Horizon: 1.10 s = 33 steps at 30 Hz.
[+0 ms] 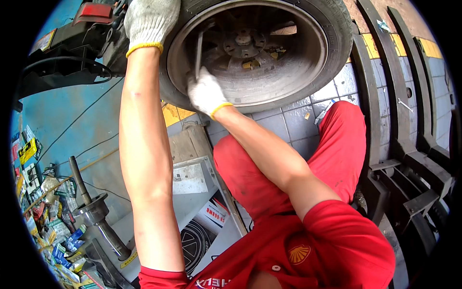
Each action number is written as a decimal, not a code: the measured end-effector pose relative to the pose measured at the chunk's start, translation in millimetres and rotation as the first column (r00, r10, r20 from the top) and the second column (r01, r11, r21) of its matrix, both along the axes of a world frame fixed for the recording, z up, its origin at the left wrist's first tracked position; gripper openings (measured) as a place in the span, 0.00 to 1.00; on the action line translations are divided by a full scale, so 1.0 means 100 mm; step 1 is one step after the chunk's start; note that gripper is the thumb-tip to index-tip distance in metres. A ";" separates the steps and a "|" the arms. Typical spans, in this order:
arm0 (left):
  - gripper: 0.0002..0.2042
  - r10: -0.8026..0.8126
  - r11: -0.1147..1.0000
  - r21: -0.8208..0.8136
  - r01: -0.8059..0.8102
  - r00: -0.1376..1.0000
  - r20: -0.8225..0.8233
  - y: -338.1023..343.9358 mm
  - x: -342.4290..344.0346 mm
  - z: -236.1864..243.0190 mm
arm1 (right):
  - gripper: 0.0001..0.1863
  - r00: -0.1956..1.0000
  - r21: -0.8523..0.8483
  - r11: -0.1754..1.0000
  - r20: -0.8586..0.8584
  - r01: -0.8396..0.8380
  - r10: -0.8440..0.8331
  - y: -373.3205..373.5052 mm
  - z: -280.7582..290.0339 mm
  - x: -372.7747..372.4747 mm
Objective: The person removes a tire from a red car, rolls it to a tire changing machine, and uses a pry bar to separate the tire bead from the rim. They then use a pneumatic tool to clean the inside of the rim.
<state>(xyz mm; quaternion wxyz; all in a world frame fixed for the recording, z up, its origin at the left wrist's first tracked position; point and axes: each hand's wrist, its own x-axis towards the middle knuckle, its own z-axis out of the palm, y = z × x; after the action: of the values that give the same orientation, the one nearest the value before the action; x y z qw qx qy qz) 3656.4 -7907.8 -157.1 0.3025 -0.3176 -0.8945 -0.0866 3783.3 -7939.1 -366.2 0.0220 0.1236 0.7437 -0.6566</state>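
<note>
A car wheel (269, 91), a dark tyre around a dusty metal rim, stands tilted with its hollow inner side toward me. My right hand (206, 92), in a white knitted glove with a yellow cuff, is closed around a slim, pale metal tool (198, 54). That tool reaches up into the rim along its left wall; its far tip is hard to make out in the shade. At the tyre's upper left is my left hand (153, 21), gloved the same way. Its fingers run past the top of the picture, so their grip is hidden.
Dark metal rails (397, 91) stand at the right, with a small wrench (404, 105) near them. Machine parts with a red block (94, 11) are at upper left. A metal shaft with a flange (92, 209) stands lower left, beside many colourful packets (60, 231). A printed box (207, 229) lies below.
</note>
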 end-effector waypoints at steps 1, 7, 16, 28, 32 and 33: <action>0.26 -0.018 0.987 0.159 -0.011 0.984 0.177 0.28 0.05 0.05 | 0.15 1.000 0.115 0.993 0.021 -0.021 0.019 0.00 -0.25 -0.18; 0.29 0.121 0.966 0.190 -0.175 0.957 0.264 -0.05 0.24 0.12 | 0.12 0.824 0.562 0.825 -0.493 0.055 0.280 0.35 0.14 -0.01; 0.28 0.065 0.967 0.221 -0.124 0.964 0.257 0.08 0.19 0.09 | 0.17 0.952 0.337 0.941 -0.282 -0.015 0.117 0.18 -0.11 0.04; 0.21 0.011 1.000 -0.018 -0.010 1.000 0.018 -0.01 0.01 0.01 | 0.13 0.561 0.787 0.313 0.051 -0.532 0.826 0.25 -0.35 -0.14; 0.19 -0.036 0.967 -0.253 -0.014 0.981 -0.192 -0.22 -0.04 -0.05 | 0.22 0.841 0.636 0.765 -0.357 -0.101 0.407 0.25 -0.21 -0.03; 0.19 0.002 0.973 -0.230 -0.033 0.991 -0.134 -0.21 0.05 -0.03 | 0.20 0.993 -0.063 0.995 -0.084 0.081 -0.086 0.13 0.09 0.04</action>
<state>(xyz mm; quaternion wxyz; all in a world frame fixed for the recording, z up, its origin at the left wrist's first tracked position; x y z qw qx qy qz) 3661.1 -7928.4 -160.0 0.3228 -0.3479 -0.8792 0.0426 3787.5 -7926.2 -356.8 -0.0343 0.1252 0.7182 -0.6836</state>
